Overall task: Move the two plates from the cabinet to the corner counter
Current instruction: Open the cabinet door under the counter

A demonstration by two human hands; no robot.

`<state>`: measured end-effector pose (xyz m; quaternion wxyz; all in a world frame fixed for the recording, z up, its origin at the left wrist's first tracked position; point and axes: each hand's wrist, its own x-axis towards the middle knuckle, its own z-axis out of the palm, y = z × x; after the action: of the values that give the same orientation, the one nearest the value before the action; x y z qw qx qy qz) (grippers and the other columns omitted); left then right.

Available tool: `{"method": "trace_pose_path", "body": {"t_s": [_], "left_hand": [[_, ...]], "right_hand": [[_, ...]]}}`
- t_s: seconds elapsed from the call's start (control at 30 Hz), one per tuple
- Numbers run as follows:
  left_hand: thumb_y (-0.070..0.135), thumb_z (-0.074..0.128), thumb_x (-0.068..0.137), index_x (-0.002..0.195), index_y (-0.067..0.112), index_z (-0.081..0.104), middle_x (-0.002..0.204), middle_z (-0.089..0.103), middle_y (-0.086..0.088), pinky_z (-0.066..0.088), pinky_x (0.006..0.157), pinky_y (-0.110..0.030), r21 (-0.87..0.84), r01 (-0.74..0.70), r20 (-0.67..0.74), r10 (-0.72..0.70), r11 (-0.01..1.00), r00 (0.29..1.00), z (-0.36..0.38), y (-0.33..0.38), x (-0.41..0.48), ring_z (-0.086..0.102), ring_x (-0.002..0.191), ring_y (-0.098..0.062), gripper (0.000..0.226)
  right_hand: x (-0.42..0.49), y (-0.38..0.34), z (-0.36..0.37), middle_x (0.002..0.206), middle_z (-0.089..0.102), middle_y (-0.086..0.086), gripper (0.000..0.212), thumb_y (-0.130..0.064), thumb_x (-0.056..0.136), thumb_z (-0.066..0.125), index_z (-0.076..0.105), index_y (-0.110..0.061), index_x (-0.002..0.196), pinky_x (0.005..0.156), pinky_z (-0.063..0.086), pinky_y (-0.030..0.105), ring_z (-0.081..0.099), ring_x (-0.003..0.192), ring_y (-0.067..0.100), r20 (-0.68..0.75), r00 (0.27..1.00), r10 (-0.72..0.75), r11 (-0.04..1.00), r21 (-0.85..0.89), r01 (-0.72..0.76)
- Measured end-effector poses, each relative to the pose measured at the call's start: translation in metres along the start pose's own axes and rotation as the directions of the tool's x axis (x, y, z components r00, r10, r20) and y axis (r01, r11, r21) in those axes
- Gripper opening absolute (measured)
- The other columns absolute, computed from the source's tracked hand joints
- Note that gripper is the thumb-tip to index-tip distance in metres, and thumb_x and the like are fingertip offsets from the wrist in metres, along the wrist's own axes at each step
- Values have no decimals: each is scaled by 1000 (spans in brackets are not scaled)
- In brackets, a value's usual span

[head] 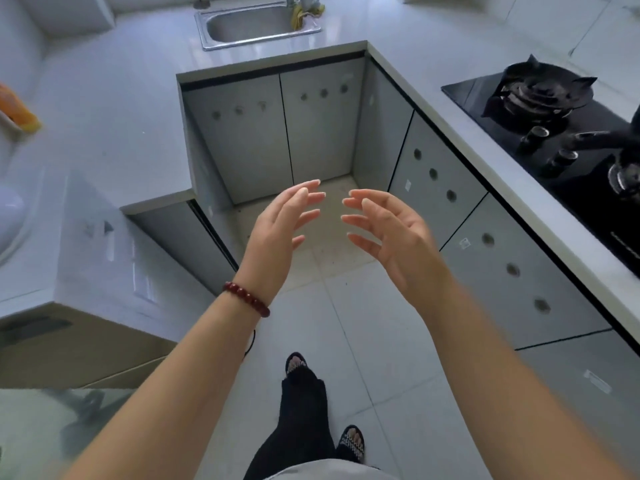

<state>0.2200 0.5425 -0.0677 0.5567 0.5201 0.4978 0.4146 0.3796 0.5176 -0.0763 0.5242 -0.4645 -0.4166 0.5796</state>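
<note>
My left hand [282, 225] and my right hand [388, 225] are raised side by side over the floor, palms turned toward each other, fingers spread and holding nothing. A red bead bracelet is on the left wrist. Grey cabinet doors [284, 129] under the sink counter stand closed straight ahead, and more closed doors [502, 258] run along the right. The white corner counter [398, 26] lies at the far right of the sink. No plate is in view.
A steel sink [256, 24] sits in the far counter with a yellow cloth [299, 15] by the tap. A black gas hob [561, 133] is on the right counter. On the left are a white counter [97, 109] and an orange item [17, 112]. My feet stand on the tiled floor [346, 306].
</note>
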Motion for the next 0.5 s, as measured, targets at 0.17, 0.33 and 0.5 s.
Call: {"method": "trace_pose_path", "body": {"t_s": [0.17,0.33,0.5], "left_hand": [[52,38,82,117,35,60,117,66,13,44,95,-40,-23,0,35,1,1000,999,-9,8,79,60,109,-8,45],[51,39,82,112,38,61,113,67,15,44,92,-38,-38,-6,71,8,999,997,-20,21,153,61,107,-8,40],[52,39,82,113,37,61,114,68,14,44,96,-41,-26,6,97,-4,1000,995,-24,29,214,61,107,-8,41]], "right_hand": [[73,-9,0,111,67,0,27,-42,74,66,70,-30,98,94,50,38,64,103,16,-28,1000,3,1000,-14,-4],[144,-21,0,108,68,-1,24,-39,76,65,70,-28,97,93,50,38,64,100,15,-69,998,-15,1000,-3,14],[201,-29,-6,109,69,0,21,-34,80,63,70,-27,98,95,49,40,64,101,16,-102,995,-6,1000,9,7]]}}
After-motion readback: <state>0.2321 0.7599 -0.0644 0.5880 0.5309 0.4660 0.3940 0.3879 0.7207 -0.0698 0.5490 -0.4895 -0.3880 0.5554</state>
